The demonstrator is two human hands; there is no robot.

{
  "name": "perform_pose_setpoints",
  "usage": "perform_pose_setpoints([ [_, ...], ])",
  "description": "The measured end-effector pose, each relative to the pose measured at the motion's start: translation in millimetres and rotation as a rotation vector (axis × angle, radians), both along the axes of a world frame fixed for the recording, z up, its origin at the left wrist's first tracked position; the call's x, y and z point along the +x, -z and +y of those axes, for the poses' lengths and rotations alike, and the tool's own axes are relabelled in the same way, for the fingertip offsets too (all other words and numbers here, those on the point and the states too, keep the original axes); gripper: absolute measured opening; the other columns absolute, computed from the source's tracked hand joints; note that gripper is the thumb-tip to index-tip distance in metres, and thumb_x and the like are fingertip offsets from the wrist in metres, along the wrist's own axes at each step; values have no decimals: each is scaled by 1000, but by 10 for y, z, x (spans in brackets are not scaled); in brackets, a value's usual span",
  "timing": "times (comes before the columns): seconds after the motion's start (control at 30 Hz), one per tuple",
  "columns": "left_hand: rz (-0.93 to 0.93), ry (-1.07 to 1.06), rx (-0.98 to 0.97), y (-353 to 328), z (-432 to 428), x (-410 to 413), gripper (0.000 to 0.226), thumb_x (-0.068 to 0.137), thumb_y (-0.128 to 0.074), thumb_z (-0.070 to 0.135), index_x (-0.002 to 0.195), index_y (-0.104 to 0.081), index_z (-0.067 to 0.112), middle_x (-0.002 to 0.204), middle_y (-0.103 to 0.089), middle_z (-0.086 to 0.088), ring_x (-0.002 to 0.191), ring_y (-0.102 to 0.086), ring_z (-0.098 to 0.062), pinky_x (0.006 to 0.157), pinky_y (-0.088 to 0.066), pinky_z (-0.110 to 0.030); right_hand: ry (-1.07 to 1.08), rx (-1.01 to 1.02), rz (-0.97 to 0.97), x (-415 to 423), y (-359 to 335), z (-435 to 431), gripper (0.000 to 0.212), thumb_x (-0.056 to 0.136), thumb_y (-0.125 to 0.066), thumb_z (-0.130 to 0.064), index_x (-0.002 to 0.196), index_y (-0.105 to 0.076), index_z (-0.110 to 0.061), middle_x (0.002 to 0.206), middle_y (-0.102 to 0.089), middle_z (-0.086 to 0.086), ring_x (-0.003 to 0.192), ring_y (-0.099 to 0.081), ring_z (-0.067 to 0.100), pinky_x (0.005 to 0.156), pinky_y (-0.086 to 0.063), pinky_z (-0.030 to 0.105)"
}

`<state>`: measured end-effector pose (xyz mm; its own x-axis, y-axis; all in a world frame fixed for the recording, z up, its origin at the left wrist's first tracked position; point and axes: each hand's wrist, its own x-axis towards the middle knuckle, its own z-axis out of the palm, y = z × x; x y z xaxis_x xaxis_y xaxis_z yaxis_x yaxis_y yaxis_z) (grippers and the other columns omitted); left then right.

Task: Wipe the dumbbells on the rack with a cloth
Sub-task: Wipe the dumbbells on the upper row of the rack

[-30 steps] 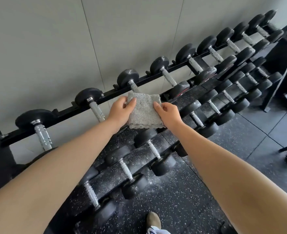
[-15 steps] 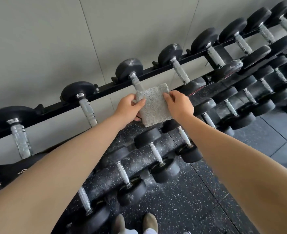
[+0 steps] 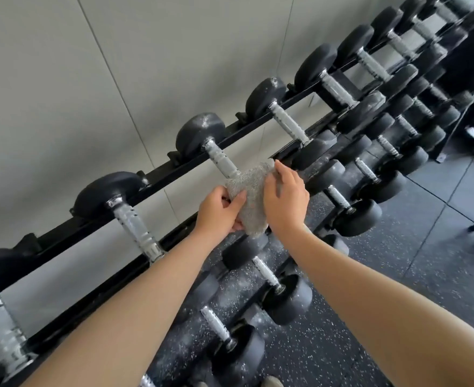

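A grey cloth (image 3: 251, 196) is draped over the near head of a black dumbbell (image 3: 202, 135) on the top rail of the rack (image 3: 157, 174); that head is hidden under the cloth. My left hand (image 3: 216, 212) grips the cloth's left side, thumb on top. Over the cloth's right side lies my right hand (image 3: 284, 196), fingers curved around it. The dumbbell's knurled silver handle (image 3: 222, 160) runs up and left from the cloth.
Several more black dumbbells fill the top rail and the lower tier (image 3: 275, 286), running to the upper right. A grey wall (image 3: 90, 79) stands behind the rack. Speckled black rubber floor (image 3: 397, 275) lies to the right. My shoes (image 3: 270, 382) show at the bottom edge.
The flat cloth held up between both hands has come down and been wrapped over the near head of a top-rail dumbbell. The view has moved closer to the rack.
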<state>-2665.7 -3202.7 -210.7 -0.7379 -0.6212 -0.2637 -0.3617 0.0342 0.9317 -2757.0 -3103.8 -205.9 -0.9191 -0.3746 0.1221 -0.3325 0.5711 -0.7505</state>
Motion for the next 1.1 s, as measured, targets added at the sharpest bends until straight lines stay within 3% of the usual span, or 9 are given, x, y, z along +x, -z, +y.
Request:
perform_pose_setpoints([
  [0.13,-88,-2,-150,22,-240,-3,36,90,-52,56,95,-53,20,90,-66,-2,78,-67,-20,72,-57,-40,-3,101,-85,218,114,-216,75,98,-43,-53,157,-19,-12,163,-20,4,151,-12,17,123,-12,40],
  [0.3,46,34,-371,-13,-645,-154,20,98,-48,36,107,-58,21,104,-58,4,103,-55,-16,92,-47,-36,89,141,-8,247,177,-310,92,87,-47,-70,155,-21,-14,163,-20,2,151,-9,16,123,-15,40],
  [0.43,220,208,-529,9,-853,-372,28,101,-41,24,115,-63,15,119,-59,-1,125,-45,-20,106,-37,-44,149,132,38,261,248,-344,91,86,-54,-66,154,-25,-13,161,-23,2,150,-13,16,122,-18,37],
  [0.57,13,393,-756,142,-905,-573,37,103,-34,30,127,-59,18,145,-46,-4,147,-9,-23,119,-9,-45,217,-25,39,335,305,-408,73,88,-60,-57,150,-32,-31,158,-27,-3,148,-19,16,112,-32,37],
  [0.7,-225,515,-856,243,-782,-649,43,101,-25,45,139,-42,33,158,-7,-6,143,26,-23,110,23,-42,273,-89,13,334,358,-446,57,88,-64,-48,141,-47,-34,155,-34,-6,143,-30,14,104,-38,36],
  [0.8,-265,525,-843,273,-752,-681,39,101,-18,51,124,-45,37,156,-1,-4,140,33,-21,106,26,-50,291,-137,38,298,346,-465,40,90,-64,-41,129,-60,-32,144,-45,-14,136,-39,10,102,-39,30],
  [0.93,-282,571,-907,270,-775,-665,44,100,-12,53,120,-44,30,153,-3,-5,139,33,-24,105,27,-52,277,-314,6,227,281,-440,20,92,-64,-29,111,-71,-28,110,-54,-34,107,-51,-9,88,-34,7],
  [1.0,-275,584,-932,256,-776,-657,45,100,-11,52,120,-43,28,153,-4,-6,139,33,-26,102,29,-50,253,-357,-74,148,266,-405,13,92,-64,-32,102,-72,-28,103,-64,-22,101,-59,-3,88,-47,19],
  [1.1,-261,603,-938,241,-790,-640,46,99,-10,52,121,-43,28,153,-3,-7,139,34,-27,100,31,-49,220,-365,-318,-51,168,-357,17,91,-65,-33,81,-68,-20,73,-66,-1,71,-64,14,69,-55,36],
])
